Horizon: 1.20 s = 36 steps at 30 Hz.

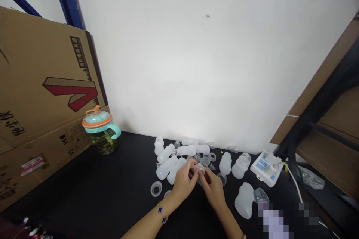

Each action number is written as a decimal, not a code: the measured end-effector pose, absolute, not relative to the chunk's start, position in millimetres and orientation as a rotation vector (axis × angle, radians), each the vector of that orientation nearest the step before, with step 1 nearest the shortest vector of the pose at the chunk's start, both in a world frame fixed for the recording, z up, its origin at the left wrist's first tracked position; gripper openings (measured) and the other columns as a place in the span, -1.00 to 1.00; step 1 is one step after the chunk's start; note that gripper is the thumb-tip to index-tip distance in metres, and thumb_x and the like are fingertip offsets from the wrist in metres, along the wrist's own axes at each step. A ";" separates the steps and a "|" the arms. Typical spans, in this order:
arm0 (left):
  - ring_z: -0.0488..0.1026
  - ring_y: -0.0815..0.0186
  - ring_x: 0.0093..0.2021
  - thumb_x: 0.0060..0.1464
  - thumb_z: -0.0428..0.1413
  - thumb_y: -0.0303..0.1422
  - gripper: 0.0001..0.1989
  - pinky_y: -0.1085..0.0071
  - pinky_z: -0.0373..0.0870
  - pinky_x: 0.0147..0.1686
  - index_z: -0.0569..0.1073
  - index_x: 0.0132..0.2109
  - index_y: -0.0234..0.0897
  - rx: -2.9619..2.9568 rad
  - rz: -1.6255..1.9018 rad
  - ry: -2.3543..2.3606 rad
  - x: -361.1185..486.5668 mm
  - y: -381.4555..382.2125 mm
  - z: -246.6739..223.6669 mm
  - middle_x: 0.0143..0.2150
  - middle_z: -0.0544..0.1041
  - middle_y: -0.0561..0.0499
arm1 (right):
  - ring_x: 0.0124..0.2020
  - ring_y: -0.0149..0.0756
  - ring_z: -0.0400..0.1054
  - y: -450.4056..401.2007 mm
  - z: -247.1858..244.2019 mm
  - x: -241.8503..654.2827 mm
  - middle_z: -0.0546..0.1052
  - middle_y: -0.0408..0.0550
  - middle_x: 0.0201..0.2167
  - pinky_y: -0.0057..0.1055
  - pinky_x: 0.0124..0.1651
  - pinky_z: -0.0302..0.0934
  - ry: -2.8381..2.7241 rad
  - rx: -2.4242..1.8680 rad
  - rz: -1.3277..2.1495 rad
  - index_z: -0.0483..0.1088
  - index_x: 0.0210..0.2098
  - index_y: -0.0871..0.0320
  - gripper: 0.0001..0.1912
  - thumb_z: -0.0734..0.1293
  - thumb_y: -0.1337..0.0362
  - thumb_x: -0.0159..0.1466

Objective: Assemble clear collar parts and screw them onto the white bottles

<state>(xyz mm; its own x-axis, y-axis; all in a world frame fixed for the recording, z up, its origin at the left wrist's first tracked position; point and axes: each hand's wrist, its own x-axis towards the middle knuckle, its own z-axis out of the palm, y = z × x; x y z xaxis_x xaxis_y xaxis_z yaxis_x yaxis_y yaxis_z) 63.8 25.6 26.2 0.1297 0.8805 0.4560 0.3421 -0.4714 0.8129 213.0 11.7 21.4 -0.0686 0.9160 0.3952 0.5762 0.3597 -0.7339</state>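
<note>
My left hand (184,179) and my right hand (214,188) meet in front of the pile, fingertips closed around a small translucent bottle collar (199,167). Its underside is hidden by my fingers. Frosted baby bottles lie just beyond and left of my hands, among them one bottle (166,168) on its side. A loose screw ring (156,189) rests on the black table (117,201), left of my left wrist. Clear caps and more rings are scattered behind my fingers. To the right, a bottle (225,163) stands near a bottle with a clear cap (241,165).
Farther right lie a large frosted bottle (244,200), a clear cap (261,195) and a white power strip (266,168) with a cable. At left, a jug (102,132) with an orange-rimmed lid stands by a cardboard box (42,119). A white wall (179,63) bounds the back.
</note>
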 end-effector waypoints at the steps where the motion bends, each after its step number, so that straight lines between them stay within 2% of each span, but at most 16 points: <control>1: 0.53 0.30 -0.30 0.25 0.02 -0.32 -0.82 0.43 0.45 -0.35 0.39 -0.02 -0.18 1.884 1.335 1.178 63.8 25.5 26.9 -0.28 0.59 0.05 | -0.51 -0.31 0.34 11.7 21.0 213.1 0.52 -0.13 -0.50 -0.47 -0.44 0.13 -1.759 -1.320 0.493 0.49 -0.23 0.14 -0.60 0.17 -0.01 0.41; 11: 0.47 0.31 -0.36 0.21 0.04 -0.37 -0.87 0.44 0.39 -0.37 0.41 -0.10 -0.19 1.966 1.314 1.243 65.0 24.0 27.5 -0.36 0.52 0.07 | -0.55 -0.32 0.33 14.5 17.3 214.7 0.48 -0.14 -0.56 -0.48 -0.47 0.08 -1.782 -1.348 0.394 0.45 -0.39 0.15 -0.59 0.17 0.02 0.40; 27: 0.44 0.32 -0.40 0.18 0.06 -0.39 -0.84 0.47 0.32 -0.43 0.46 -0.10 -0.20 1.991 1.288 1.269 63.3 24.3 30.6 -0.39 0.52 0.08 | -0.59 -0.37 0.25 16.1 13.3 215.7 0.41 -0.18 -0.62 -0.48 -0.50 -0.01 -1.797 -1.362 0.327 0.34 -0.48 0.14 -0.57 0.17 0.02 0.41; 32: 0.44 0.30 -0.40 0.21 0.06 -0.38 -0.79 0.41 0.37 -0.35 0.53 -0.05 -0.20 2.104 1.327 1.314 60.6 27.5 27.7 -0.38 0.54 0.05 | -0.60 -0.38 0.23 15.5 15.3 214.3 0.39 -0.19 -0.64 -0.48 -0.51 -0.02 -1.791 -1.370 0.348 0.29 -0.52 0.13 -0.54 0.18 -0.01 0.40; 36: 0.47 0.26 -0.29 0.23 0.06 -0.41 -0.74 0.36 0.41 -0.24 0.56 0.00 -0.14 2.210 1.386 1.313 58.6 28.4 26.4 -0.31 0.58 0.03 | -0.57 -0.36 0.28 15.0 19.0 213.1 0.41 -0.19 -0.60 -0.50 -0.49 0.05 -1.780 -1.349 0.383 0.39 -0.41 0.13 -0.59 0.19 -0.02 0.40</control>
